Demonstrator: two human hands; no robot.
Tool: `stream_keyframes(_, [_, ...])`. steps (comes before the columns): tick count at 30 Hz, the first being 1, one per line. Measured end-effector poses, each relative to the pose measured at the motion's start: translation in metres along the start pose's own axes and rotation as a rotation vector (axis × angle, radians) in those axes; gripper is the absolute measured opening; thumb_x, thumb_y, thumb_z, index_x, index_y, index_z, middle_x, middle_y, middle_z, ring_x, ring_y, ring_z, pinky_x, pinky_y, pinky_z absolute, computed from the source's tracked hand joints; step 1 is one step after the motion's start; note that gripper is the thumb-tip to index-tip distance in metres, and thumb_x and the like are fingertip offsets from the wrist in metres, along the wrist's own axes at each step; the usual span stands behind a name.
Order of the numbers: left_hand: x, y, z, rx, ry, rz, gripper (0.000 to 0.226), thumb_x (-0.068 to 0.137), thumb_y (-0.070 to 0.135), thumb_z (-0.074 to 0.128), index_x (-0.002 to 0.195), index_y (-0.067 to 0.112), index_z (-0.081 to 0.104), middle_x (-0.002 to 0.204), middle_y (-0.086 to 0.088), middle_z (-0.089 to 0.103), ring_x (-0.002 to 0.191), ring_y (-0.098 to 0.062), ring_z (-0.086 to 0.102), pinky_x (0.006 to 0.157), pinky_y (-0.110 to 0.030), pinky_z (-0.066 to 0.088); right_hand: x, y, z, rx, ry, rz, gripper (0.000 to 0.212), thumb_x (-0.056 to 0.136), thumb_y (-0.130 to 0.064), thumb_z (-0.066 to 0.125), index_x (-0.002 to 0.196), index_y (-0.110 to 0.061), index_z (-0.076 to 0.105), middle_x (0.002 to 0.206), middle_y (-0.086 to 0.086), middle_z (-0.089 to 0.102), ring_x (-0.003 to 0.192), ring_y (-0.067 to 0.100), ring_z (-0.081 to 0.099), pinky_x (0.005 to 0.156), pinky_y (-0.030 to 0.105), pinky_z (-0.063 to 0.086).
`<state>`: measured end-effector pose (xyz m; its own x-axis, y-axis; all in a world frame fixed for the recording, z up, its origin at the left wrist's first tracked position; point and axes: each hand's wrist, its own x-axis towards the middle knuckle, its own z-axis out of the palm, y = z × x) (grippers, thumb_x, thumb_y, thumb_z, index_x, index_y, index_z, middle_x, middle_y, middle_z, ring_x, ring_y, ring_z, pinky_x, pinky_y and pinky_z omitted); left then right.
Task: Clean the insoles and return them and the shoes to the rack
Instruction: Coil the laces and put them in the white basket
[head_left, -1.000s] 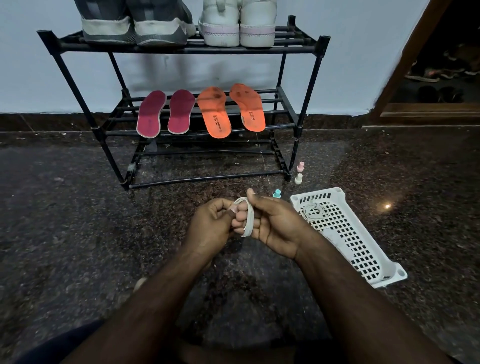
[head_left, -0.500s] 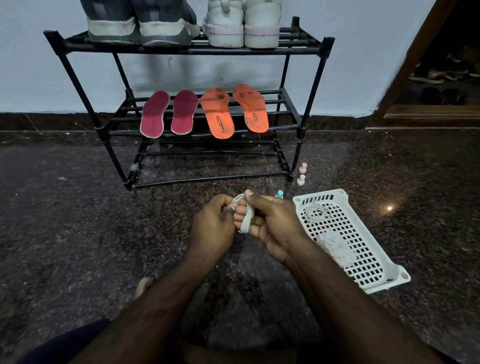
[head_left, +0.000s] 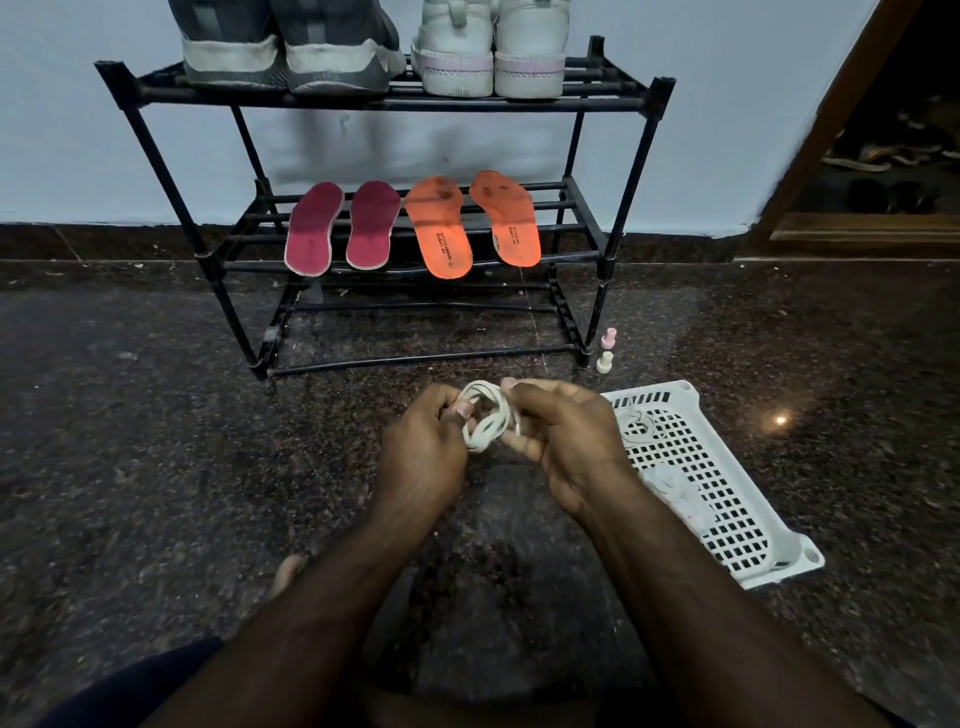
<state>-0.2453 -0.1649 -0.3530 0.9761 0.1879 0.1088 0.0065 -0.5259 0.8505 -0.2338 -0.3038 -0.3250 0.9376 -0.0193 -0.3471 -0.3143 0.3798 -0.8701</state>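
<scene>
A black shoe rack stands against the wall. On its top shelf are grey shoes and white shoes. Its middle shelf carries two maroon insoles and two orange insoles. Low in front of the rack, my left hand and my right hand together hold a coiled white shoelace above the floor, fingers of both curled round it.
A white perforated basket lies on the dark granite floor to my right, with another coiled lace and a pale cloth inside. Two small bottles stand by the rack's right foot. A doorway with more shoes opens at the far right.
The lace, a single loop over my right fingers a second ago, is now wound into several loops between both hands. The view has tilted slightly.
</scene>
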Motion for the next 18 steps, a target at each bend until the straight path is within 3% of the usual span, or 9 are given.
stream_keyframes(4, [0.002, -0.003, -0.003, 0.065, -0.012, 0.015, 0.013, 0.100, 0.023, 0.056, 0.089, 0.021, 0.063, 0.073, 0.006, 0.065, 0.065, -0.010, 0.058, 0.053, -0.023, 0.040, 0.001, -0.002, -0.006, -0.146, -0.118, -0.083, 0.036, 0.083, -0.013, 0.075, 0.115, -0.006, 0.063, 0.095, 0.006, 0.074, 0.082, 0.014, 0.071, 0.071, 0.026, 0.056])
stream_keyframes(7, [0.000, -0.002, -0.001, 0.094, -0.047, 0.068, 0.012, 0.100, 0.019, 0.054, 0.093, 0.021, 0.064, 0.075, 0.007, 0.064, 0.065, -0.007, 0.057, 0.049, -0.016, 0.037, 0.004, 0.009, -0.004, -0.358, -0.150, -0.188, 0.045, 0.081, -0.014, 0.078, 0.123, -0.007, 0.062, 0.101, 0.007, 0.074, 0.092, 0.017, 0.072, 0.082, 0.030, 0.056])
stream_keyframes(9, [0.000, -0.004, -0.001, 0.104, -0.042, 0.081, 0.011, 0.099, 0.018, 0.056, 0.094, 0.020, 0.064, 0.074, 0.010, 0.063, 0.064, 0.000, 0.054, 0.053, -0.013, 0.038, 0.006, 0.013, -0.005, -0.417, -0.140, -0.225, 0.037, 0.082, -0.010, 0.077, 0.117, -0.006, 0.065, 0.094, 0.010, 0.075, 0.089, 0.023, 0.073, 0.082, 0.035, 0.057])
stream_keyframes(13, [0.002, -0.005, -0.001, 0.104, -0.024, 0.065, 0.012, 0.100, 0.022, 0.057, 0.090, 0.022, 0.063, 0.070, 0.012, 0.061, 0.063, 0.002, 0.053, 0.051, -0.012, 0.036, 0.006, 0.010, -0.008, -0.428, -0.064, -0.215, 0.031, 0.080, -0.004, 0.076, 0.109, -0.007, 0.067, 0.086, 0.009, 0.075, 0.072, 0.019, 0.069, 0.060, 0.027, 0.053])
stream_keyframes(18, [0.002, -0.006, 0.001, 0.096, -0.078, 0.017, 0.011, 0.100, 0.024, 0.056, 0.104, 0.025, 0.066, 0.086, 0.013, 0.068, 0.070, 0.004, 0.055, 0.052, -0.009, 0.036, 0.010, 0.012, -0.009, -0.522, -0.047, -0.290, 0.022, 0.078, -0.003, 0.078, 0.095, -0.012, 0.069, 0.082, 0.009, 0.073, 0.072, 0.018, 0.071, 0.068, 0.031, 0.057])
